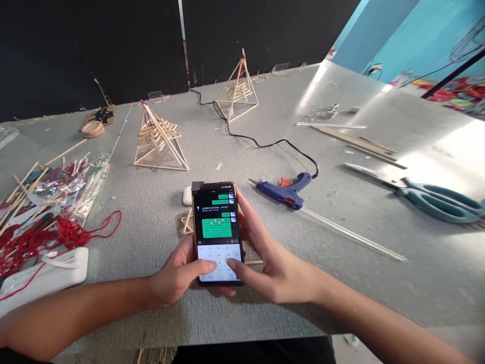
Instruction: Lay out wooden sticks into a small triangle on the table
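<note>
A smartphone (216,227) is held upright between both hands, its screen lit with a chat and a keyboard. Round its lower left edge wraps my left hand (182,270), the thumb lying over the keyboard. From the right side my right hand (271,263) grips it, fingers behind and thumb over the keys. Partly hidden behind the phone are a white case (187,195) and a small wooden stick frame (187,222). To the right of the phone lies a blue glue gun (282,192) with a clear glue stick (352,235) at its handle side.
Two stick pyramids (161,139) (238,91) stand farther back, with a black cord (261,145) running past. Scissors (420,197) and wooden strips (359,144) lie right. Red yarn (49,235), plastic packets (76,182), a white power strip (71,268) and a wooden disc (92,129) are left.
</note>
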A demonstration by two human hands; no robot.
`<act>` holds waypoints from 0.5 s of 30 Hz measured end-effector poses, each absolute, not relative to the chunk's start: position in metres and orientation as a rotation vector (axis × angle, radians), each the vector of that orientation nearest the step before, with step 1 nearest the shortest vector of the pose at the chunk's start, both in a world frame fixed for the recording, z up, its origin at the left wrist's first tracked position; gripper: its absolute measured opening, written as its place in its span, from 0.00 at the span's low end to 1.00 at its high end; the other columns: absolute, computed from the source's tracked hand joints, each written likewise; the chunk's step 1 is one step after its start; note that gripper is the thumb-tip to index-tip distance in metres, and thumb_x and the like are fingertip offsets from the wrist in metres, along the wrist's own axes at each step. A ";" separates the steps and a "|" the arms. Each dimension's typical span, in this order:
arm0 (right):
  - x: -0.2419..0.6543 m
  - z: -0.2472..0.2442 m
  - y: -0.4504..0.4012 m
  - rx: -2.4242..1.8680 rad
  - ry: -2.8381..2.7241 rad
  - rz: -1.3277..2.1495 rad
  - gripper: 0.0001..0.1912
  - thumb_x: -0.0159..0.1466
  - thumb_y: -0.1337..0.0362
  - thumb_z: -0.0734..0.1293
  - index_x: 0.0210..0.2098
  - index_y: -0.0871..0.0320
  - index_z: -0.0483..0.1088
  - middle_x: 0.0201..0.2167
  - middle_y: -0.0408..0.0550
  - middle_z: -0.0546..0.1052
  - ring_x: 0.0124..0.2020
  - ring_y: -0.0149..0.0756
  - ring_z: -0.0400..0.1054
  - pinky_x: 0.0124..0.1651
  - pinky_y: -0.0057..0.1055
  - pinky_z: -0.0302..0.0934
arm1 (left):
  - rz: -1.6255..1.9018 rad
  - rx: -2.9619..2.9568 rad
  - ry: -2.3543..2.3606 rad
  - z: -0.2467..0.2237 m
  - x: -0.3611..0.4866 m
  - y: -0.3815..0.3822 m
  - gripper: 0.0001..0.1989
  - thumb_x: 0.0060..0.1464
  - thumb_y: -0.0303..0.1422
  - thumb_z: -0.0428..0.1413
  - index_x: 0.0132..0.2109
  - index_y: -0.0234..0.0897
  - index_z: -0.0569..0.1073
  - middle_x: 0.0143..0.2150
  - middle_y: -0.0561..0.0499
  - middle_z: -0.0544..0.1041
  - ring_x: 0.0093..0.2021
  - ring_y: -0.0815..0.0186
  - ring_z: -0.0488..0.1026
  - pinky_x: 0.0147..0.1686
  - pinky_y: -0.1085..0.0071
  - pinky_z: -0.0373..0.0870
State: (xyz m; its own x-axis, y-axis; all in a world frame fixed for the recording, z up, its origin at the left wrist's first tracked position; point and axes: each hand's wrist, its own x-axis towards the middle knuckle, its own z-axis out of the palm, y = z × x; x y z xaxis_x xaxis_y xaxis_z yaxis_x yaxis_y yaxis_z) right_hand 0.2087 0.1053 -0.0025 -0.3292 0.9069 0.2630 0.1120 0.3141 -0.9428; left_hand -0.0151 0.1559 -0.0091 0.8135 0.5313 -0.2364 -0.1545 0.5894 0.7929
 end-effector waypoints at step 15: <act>0.203 -0.011 0.107 -0.900 -1.692 1.076 0.56 0.73 0.65 0.66 0.78 0.44 0.16 0.80 0.61 0.52 0.73 0.56 0.64 0.68 0.58 0.71 | 0.417 0.833 0.474 -0.016 -0.022 0.156 0.27 0.61 0.33 0.58 0.66 0.46 0.64 0.63 0.42 0.76 0.53 0.52 0.80 0.43 0.57 0.83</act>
